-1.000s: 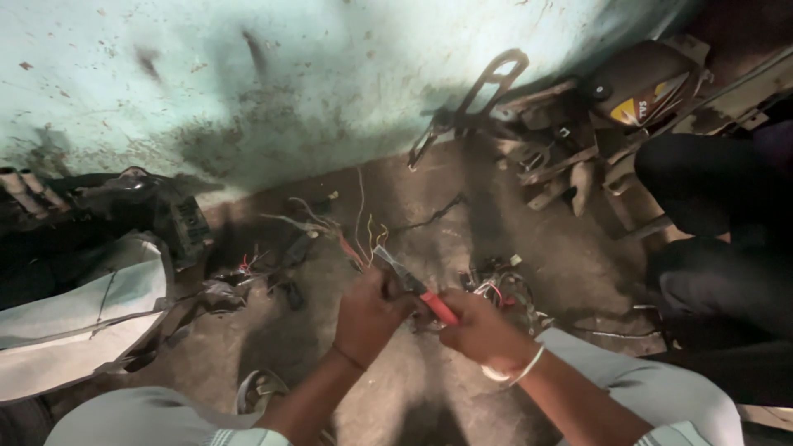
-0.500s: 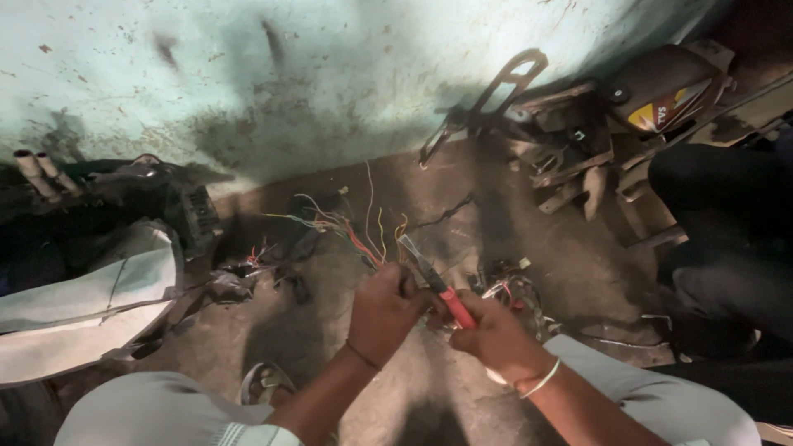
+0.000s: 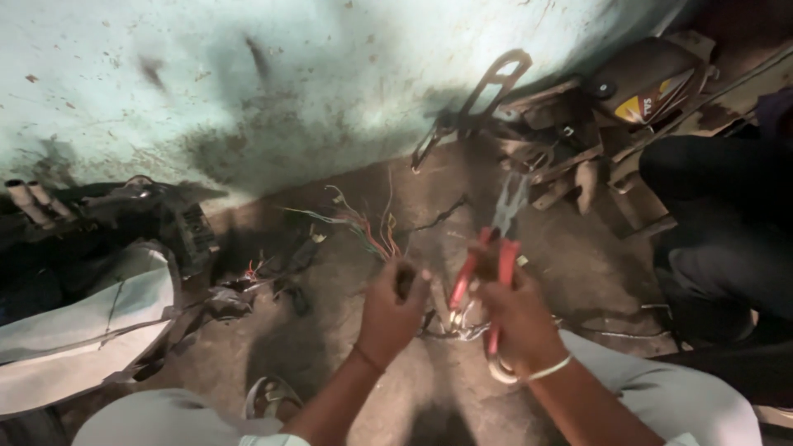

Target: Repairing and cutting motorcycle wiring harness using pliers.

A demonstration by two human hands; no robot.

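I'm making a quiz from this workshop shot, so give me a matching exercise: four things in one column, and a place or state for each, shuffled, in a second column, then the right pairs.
Column one:
1. pliers
2. wire bundle
3. white panel
4. bangle

Column two:
A. lying on the floor at the far left
B. around the wrist of the right hand
C. red handles gripped in the right hand, tips pointing up
D. fanning out from the fist of the left hand

Pairs: 1-C, 2-D, 3-A, 4-B

Pliers (image 3: 494, 248): dull metal jaws, glossy red plastic handles; rough concrete floor (image 3: 347, 330).
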